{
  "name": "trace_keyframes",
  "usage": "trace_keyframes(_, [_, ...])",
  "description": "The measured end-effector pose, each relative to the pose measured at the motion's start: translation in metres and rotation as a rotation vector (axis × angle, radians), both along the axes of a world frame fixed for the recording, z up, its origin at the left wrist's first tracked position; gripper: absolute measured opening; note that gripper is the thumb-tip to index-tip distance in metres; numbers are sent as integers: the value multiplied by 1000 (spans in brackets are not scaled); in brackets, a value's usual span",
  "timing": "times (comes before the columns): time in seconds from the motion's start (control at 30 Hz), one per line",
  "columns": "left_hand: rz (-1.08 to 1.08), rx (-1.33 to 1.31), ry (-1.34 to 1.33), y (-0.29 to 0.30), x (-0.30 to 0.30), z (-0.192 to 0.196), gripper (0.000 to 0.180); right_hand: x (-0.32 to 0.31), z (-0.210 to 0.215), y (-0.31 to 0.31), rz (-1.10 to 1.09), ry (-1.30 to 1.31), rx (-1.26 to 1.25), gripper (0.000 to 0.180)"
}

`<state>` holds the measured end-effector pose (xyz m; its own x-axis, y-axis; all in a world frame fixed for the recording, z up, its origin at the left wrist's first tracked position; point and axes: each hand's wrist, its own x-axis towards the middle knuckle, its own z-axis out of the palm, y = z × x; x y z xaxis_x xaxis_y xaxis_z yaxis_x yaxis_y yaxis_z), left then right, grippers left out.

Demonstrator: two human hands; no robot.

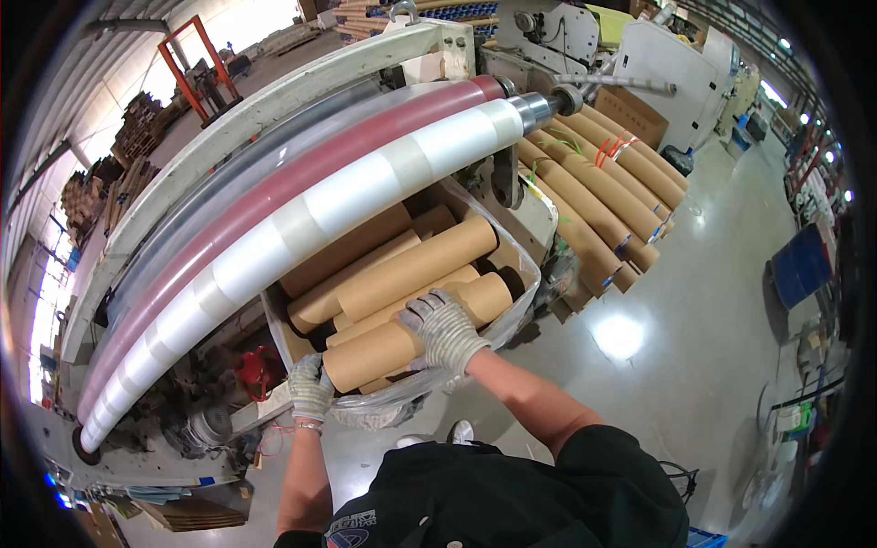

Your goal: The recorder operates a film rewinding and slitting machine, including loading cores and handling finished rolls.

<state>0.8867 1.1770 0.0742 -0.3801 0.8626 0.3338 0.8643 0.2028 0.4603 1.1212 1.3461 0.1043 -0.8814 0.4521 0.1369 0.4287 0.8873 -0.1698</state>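
Note:
Both my hands wear pale striped work gloves. My right hand (pixel 443 327) lies over the top of a brown cardboard tube (pixel 375 354), its fingers curled round the far side. At the same tube's left end is my left hand (pixel 311 387), closed against the end; its fingers are partly hidden. This tube rests at the near side of a box lined with clear plastic (pixel 388 409). Behind it in the box lie several more cardboard tubes (pixel 420 265), slanting up to the right.
Over the box's far side runs a long white roll (pixel 356 201), with a dark red roller (pixel 301 173) behind it on a machine frame. Long brown tubes (pixel 585 196) are stacked to the right. A blue drum (pixel 801 267) stands at far right.

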Motion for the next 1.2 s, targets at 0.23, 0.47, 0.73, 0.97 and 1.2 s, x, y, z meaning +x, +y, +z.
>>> trace_keyframes(0.23, [-18,42,29,7,-1,-1,20,1,-1,3,-14,33,4,82])
trace_keyframes(0.47, [36,-23,70,2,6,-4,20,9,-1,0,-4,80,-45,83])
trace_keyframes(0.73, [23,-70,137,2,6,-5,21,9,-5,3,35,202,-82,80])
trace_keyframes(0.97, [32,-85,157,1,1,-6,23,1,-6,4,35,259,-64,77])
trace_keyframes(1.2, [-8,-63,180,5,3,3,19,0,3,4,3,301,-116,52])
